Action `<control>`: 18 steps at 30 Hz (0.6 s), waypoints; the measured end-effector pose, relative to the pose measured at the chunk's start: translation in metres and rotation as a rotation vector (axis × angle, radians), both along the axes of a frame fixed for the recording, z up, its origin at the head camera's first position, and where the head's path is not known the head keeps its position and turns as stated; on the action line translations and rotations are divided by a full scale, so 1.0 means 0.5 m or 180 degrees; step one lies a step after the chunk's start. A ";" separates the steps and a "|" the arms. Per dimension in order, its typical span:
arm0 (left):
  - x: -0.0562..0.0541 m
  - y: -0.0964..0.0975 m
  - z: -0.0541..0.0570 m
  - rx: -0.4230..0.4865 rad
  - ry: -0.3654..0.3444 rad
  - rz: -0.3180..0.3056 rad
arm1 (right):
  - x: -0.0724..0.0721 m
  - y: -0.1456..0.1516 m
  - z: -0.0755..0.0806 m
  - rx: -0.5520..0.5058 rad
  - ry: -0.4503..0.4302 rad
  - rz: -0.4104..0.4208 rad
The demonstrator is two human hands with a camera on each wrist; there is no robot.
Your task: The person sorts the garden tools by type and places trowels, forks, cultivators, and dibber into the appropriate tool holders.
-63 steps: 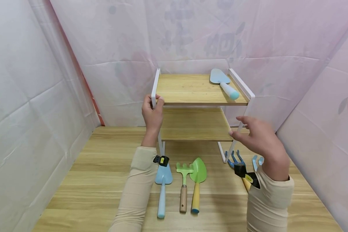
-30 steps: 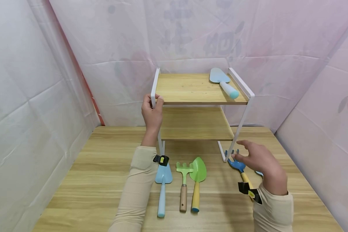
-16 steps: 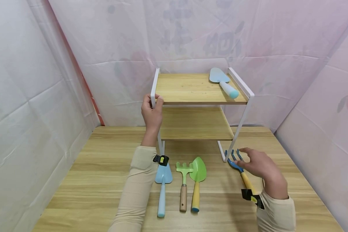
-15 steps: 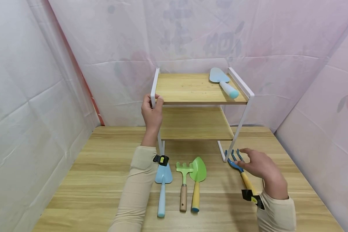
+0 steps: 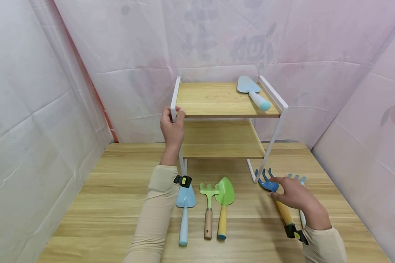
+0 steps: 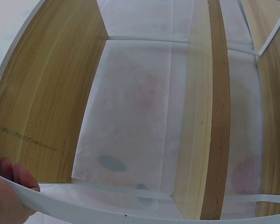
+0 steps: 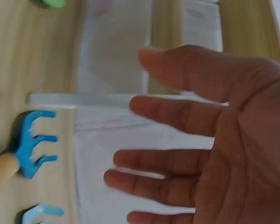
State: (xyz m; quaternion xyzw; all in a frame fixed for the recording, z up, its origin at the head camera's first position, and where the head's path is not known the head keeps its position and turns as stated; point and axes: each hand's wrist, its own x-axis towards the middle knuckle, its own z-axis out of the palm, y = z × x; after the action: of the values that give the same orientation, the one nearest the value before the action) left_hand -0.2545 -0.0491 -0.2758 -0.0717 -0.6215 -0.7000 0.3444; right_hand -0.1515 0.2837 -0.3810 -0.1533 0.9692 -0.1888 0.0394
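My left hand (image 5: 172,129) grips the white frame of a two-tier wooden shelf (image 5: 217,96) at its front left corner; in the left wrist view its fingertips (image 6: 19,175) curl over the frame against the board. My right hand (image 5: 294,197) hovers over a blue hand rake (image 5: 269,185) with a yellow handle, thumb and fingers apart and nothing between them. In the right wrist view the fingers are extended, and the rake lies beyond them on the table. Beside it lies a light blue hand rake (image 5: 303,180), partly hidden by my right hand.
On the upper tier, at the right, lies a light blue trowel (image 5: 248,85). In front of the shelf, another light blue trowel (image 5: 185,198), a green hand fork (image 5: 209,191) with a wooden handle, and a green trowel (image 5: 227,191) with a yellow handle lie on the table (image 5: 118,204).
My right hand has come down from beside the shelf's right leg to above the blue hand rake, then slightly toward me. My left hand keeps its grip on the frame.
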 end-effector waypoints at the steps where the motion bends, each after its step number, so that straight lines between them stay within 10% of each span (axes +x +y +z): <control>1: 0.000 0.000 0.000 0.0002 -0.0007 -0.0002 | 0.001 0.003 -0.006 -0.0021 0.0022 0.0032; 18: -0.017 -0.009 -0.016 -0.0023 0.0010 0.0026 | 0.026 0.022 -0.103 -0.0435 0.0674 -0.0392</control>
State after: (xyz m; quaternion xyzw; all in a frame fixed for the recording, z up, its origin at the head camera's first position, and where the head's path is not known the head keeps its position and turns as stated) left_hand -0.2630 -0.0537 -0.2839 -0.0716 -0.6238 -0.6962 0.3479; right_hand -0.1386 0.2946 -0.4324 -0.1150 0.9604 -0.2391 -0.0853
